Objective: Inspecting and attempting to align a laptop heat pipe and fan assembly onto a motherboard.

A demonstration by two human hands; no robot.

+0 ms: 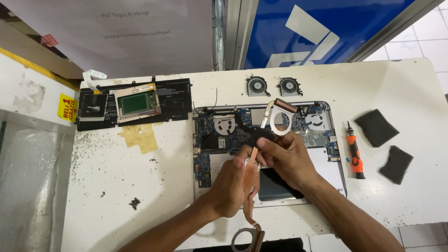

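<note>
An opened laptop base (322, 140) lies in front of me with its blue circuit board (219, 135) exposed. Above it I hold a long copper heat-pipe assembly (251, 179) with a ring-shaped fin housing at each end (281, 116). My left hand (231, 184) grips the copper pipe near its middle. My right hand (284, 156) closes on the upper part, fingers on a black patch near the far ring. The near ring hangs past the table's front edge.
Two small fans (258, 86) lie behind the laptop. A black battery panel with a touchpad module (137, 102) sits at the left. An orange screwdriver (354, 151) and two dark pads (375, 127) lie on the right. Small screws (135, 202) rest at front left.
</note>
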